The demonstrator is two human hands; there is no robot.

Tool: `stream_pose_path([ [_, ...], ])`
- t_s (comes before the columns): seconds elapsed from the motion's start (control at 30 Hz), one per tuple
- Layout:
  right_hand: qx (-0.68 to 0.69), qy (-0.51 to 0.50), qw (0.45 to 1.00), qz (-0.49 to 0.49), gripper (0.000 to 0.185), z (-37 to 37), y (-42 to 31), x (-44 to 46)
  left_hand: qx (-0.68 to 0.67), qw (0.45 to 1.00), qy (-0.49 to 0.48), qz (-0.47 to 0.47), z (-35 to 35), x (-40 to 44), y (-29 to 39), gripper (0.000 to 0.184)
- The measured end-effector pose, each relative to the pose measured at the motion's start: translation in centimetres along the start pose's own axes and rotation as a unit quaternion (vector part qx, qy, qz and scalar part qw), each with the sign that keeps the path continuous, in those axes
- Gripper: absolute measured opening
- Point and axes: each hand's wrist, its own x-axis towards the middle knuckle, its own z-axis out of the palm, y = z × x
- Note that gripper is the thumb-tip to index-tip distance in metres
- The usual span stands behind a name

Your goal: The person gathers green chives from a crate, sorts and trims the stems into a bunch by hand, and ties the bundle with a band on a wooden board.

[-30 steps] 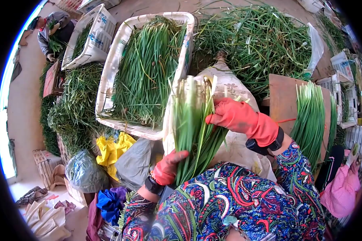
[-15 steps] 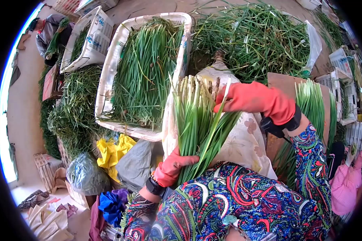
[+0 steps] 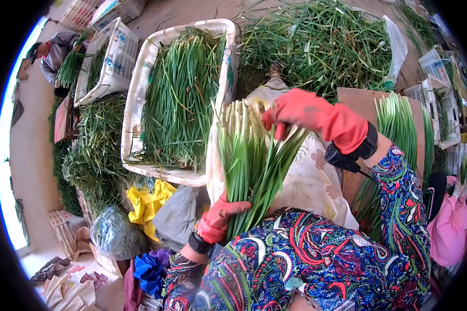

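A bunch of garlic chives (image 3: 238, 155), pale bases up and green leaves down, stands in front of my patterned sleeve. My left hand (image 3: 220, 215), in a red glove, wraps around its lower leafy part, with the thumb across the front. At the bunch's upper right, my right hand (image 3: 301, 115), also red-gloved, has its fingers closed at the stalks beside the pale ends. Its fingertips partly hide which stalks they grip. Some leaves on the right side splay outward below this hand. A pale floral cloth (image 3: 308, 181) lies beneath the bunch.
A white crate (image 3: 129, 122) full of greens stands ahead on the left. Beyond is a large heap of loose leaves (image 3: 321, 46). More chives (image 3: 397, 124) lie on a brown board (image 3: 355, 103) at right. Co-workers sit at far left (image 3: 59, 54) and far right (image 3: 449, 230).
My right hand has shifted slightly left and up toward the bunch's pale ends. The long leaf upright by its fingers no longer shows there. My left hand keeps its hold.
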Motion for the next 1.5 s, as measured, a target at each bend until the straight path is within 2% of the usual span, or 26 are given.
stream_pose_path([
  [0.07,-0.018,0.061,0.993,-0.102,0.026,-2.6,-1.0,0.0,-0.033,0.999,0.001,-0.007,-0.4,0.0,-0.3,0.045],
  [0.1,0.018,0.174,0.963,-0.204,0.029,-5.0,-0.8,0.3,-0.060,0.998,-0.003,-0.012,-0.5,-0.1,-0.4,0.044],
  [0.13,-0.099,0.354,0.906,-0.211,0.028,-10.0,0.4,1.1,-0.086,0.996,-0.008,-0.017,-0.6,-0.2,-0.5,0.044],
  [0.17,0.345,0.333,0.820,-0.311,0.031,-16.6,3.4,2.7,-0.087,0.996,-0.022,-0.022,-0.8,-0.1,-0.5,0.044],
  [0.2,0.439,0.297,0.796,-0.294,0.036,-19.0,3.7,0.6,-0.098,0.995,-0.019,-0.022,-1.2,-0.1,-0.7,0.047],
  [0.27,0.502,-0.074,0.839,-0.197,0.039,-25.5,13.9,1.4,-0.119,0.993,-0.017,-0.020,-1.8,0.2,-1.1,0.055],
  [0.33,0.473,0.153,0.865,-0.071,0.041,-13.6,13.3,-1.2,-0.144,0.988,-0.037,-0.030,-2.1,0.3,-1.0,0.058],
  [0.4,0.397,0.016,0.915,0.068,0.053,-3.7,10.4,-3.3,-0.170,0.983,-0.038,-0.051,-2.3,0.3,-1.1,0.060],
  [0.43,0.541,0.002,0.805,0.244,0.063,-1.2,12.2,-2.7,-0.176,0.980,-0.050,-0.075,-3.4,0.5,-1.6,0.063],
  [0.53,0.663,-0.145,0.726,0.111,0.062,4.3,10.4,-2.0,-0.140,0.988,-0.029,-0.064,-3.8,0.8,-2.0,0.068],
  [0.6,0.667,-0.090,0.738,-0.039,0.056,5.8,8.4,-0.6,-0.147,0.983,-0.061,-0.087,-3.2,0.8,-1.6,0.076],
  [0.7,0.638,0.024,0.769,-0.034,0.042,6.4,6.7,1.4,-0.175,0.975,-0.100,-0.092,-1.0,0.6,-0.4,0.080],
  [0.73,0.670,-0.031,0.740,-0.044,0.036,6.3,9.7,4.2,-0.190,0.971,-0.126,-0.070,-0.4,0.6,-0.6,0.078],
  [0.87,0.539,-0.024,0.842,0.004,0.019,4.2,10.3,6.2,-0.198,0.966,-0.139,-0.093,-0.9,-0.2,-0.2,0.066],
  [0.9,0.336,0.075,0.938,0.047,0.018,3.5,6.2,3.9,-0.207,0.964,-0.143,-0.087,-1.3,-0.1,-0.3,0.062],
  [0.97,0.253,0.066,0.964,0.047,0.024,1.5,4.0,2.8,-0.196,0.969,-0.132,-0.069,-1.8,-0.1,-0.6,0.059],
  [1.07,0.300,0.187,0.932,-0.075,0.027,-2.3,3.7,2.7,-0.160,0.981,-0.107,-0.026,-1.5,-0.3,-0.6,0.054],
  [1.1,0.365,0.154,0.910,-0.120,0.028,-5.7,4.1,3.0,-0.141,0.984,-0.104,-0.019,-1.5,-0.4,-0.5,0.054],
  [1.2,0.546,0.152,0.788,-0.240,0.030,-16.0,5.0,1.8,-0.070,0.996,-0.063,-0.001,-2.2,-0.9,-0.2,0.049],
  [1.27,0.535,0.030,0.822,-0.195,0.031,-16.8,2.8,0.1,-0.015,1.000,-0.024,0.009,-2.9,-1.2,0.2,0.046],
  [1.3,0.426,0.159,0.885,-0.100,0.042,-15.1,1.5,-0.5,0.002,1.000,-0.001,0.021,-2.5,-1.4,0.5,0.042],
  [1.37,0.128,0.110,0.986,0.008,0.056,-8.3,-1.4,-1.4,0.034,0.999,0.004,0.019,-2.5,-1.8,1.1,0.042],
  [1.4,0.077,0.042,0.993,0.073,0.064,-5.5,-2.2,-1.8,0.044,0.999,0.009,0.008,-2.3,-1.9,1.3,0.042],
  [1.43,0.067,0.052,0.996,0.031,0.057,-3.3,-1.0,-1.6,0.059,0.998,0.015,0.007,-2.5,-1.8,1.1,0.043],
  [1.47,-0.009,-0.018,0.989,0.145,0.049,-2.6,-1.2,-1.1,0.075,0.997,0.022,0.006,-2.9,-1.7,0.8,0.043],
  [1.5,-0.003,-0.024,0.991,0.132,0.041,-1.3,-1.4,-1.4,0.092,0.995,0.028,0.006,-3.1,-1.7,0.7,0.044],
])
